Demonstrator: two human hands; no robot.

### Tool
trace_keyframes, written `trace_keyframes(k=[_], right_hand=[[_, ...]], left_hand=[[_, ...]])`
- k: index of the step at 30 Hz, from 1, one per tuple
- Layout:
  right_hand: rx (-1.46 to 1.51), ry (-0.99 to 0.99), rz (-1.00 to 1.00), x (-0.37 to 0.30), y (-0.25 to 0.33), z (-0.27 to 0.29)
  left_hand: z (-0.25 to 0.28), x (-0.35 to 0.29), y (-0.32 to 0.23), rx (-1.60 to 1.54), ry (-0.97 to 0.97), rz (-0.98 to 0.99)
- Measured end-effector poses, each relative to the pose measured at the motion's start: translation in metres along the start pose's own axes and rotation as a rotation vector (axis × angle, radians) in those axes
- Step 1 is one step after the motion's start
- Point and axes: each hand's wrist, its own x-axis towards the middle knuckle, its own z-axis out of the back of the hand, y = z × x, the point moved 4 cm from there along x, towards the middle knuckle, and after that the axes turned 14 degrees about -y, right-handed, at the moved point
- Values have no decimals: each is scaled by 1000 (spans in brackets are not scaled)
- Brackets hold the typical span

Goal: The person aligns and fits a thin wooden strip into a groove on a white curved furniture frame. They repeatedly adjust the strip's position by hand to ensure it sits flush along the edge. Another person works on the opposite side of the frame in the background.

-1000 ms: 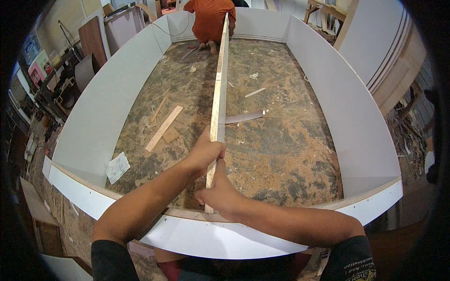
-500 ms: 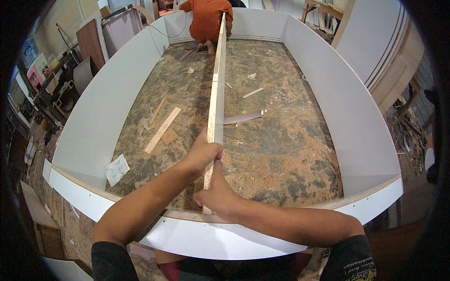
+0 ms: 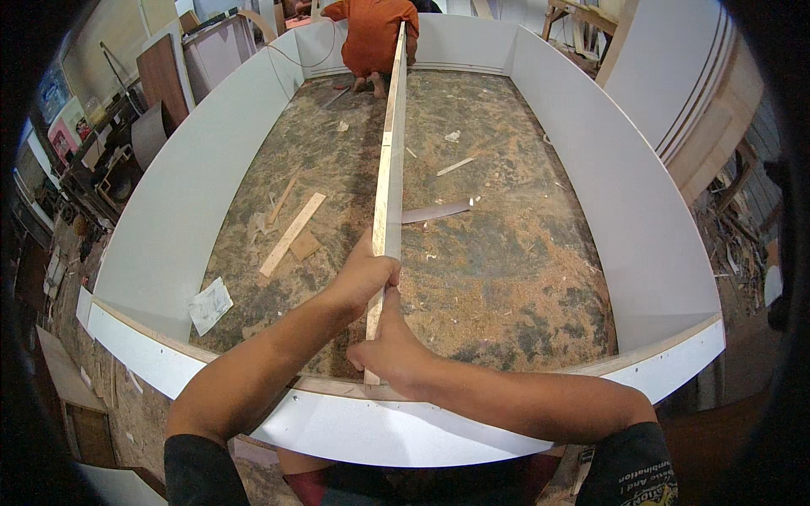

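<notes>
Head view, one entry. Long wooden strip (image 3: 390, 160): stands on edge along the middle of a big white-walled box (image 3: 186, 194), running from 6 o'clock at the near wall to 12 o'clock, where a person in orange (image 3: 371, 38) crouches at its far end. Change noted: over the last second the strip's far end has swung slightly toward 1 o'clock and now stands straighter; judged a small alignment, near end hardly shifted. Left hand (image 3: 364, 282): fingers wrapped shut around the strip, above the near end. Right hand (image 3: 392, 354): closed on the strip's lowest part at the near wall, thumb up along it. Strip passes through both grips, extending away toward 12. Loose on the sawdust floor (image 3: 506, 253): short plank (image 3: 292, 234), paper scrap (image 3: 210, 304), both at 9 o'clock of the hands.
</notes>
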Motion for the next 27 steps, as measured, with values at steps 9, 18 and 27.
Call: trace_keyframes(k=[9, 18, 27], right_hand=[[-32, -19, 32, 3, -4, -1], [15, 3, -3, 3, -5, 0], [-21, -58, 120, 10, -12, -5]], left_hand=[[1, 0, 0, 45, -51, 1], [1, 4, 5, 4, -23, 8], [2, 1, 1, 59, -16, 39]])
